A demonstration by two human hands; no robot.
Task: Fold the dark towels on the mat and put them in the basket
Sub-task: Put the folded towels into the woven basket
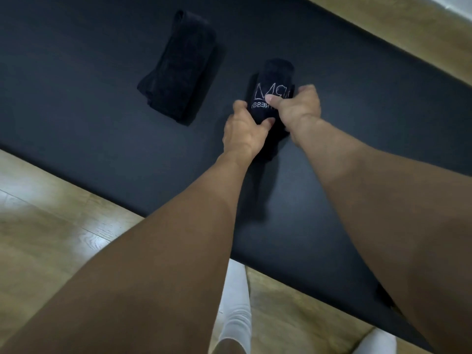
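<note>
On the dark mat point(102, 111), left hand point(244, 129) and right hand point(297, 107) grip one folded towel point(274, 77) — fingers curled round it.

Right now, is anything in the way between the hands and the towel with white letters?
Nothing is. The left hand and the right hand both grip the lettered towel on the mat. The other towel lies apart. No basket shows, so that path is unknown.
</note>
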